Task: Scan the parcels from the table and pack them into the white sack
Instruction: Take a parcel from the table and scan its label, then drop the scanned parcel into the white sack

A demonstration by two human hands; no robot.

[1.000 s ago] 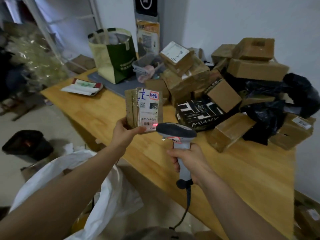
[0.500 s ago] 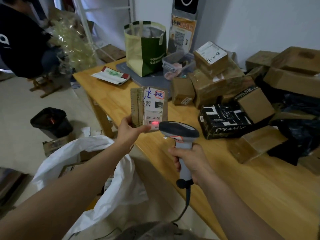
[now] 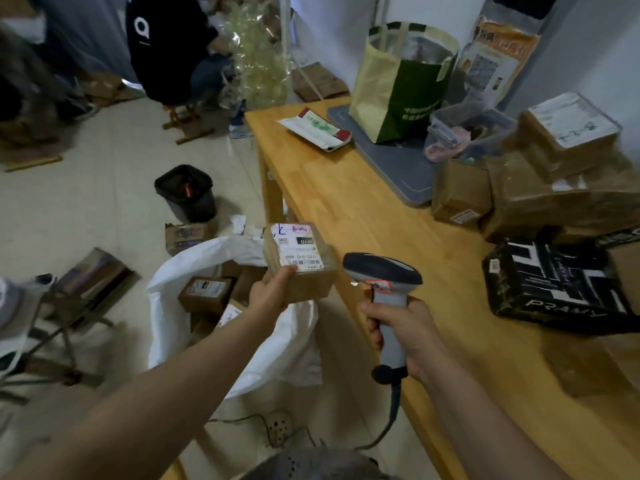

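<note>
My left hand grips a small brown parcel with a white label on top, held flat over the mouth of the white sack. The sack stands open on the floor beside the wooden table, and several brown parcels lie inside it. My right hand is closed around the grey handle of the barcode scanner, just right of the parcel, above the table's near edge. More cardboard parcels and a black patterned box are piled on the table at the right.
A green and yellow bag, a clear plastic tub, a grey mat and a flat envelope sit at the table's far end. A black bin and a seated person in black are on the left. A power strip lies below.
My left hand has swung the parcel left and down from in front of the scanner to above the sack, turning its label upward. The view has turned left toward the floor.
</note>
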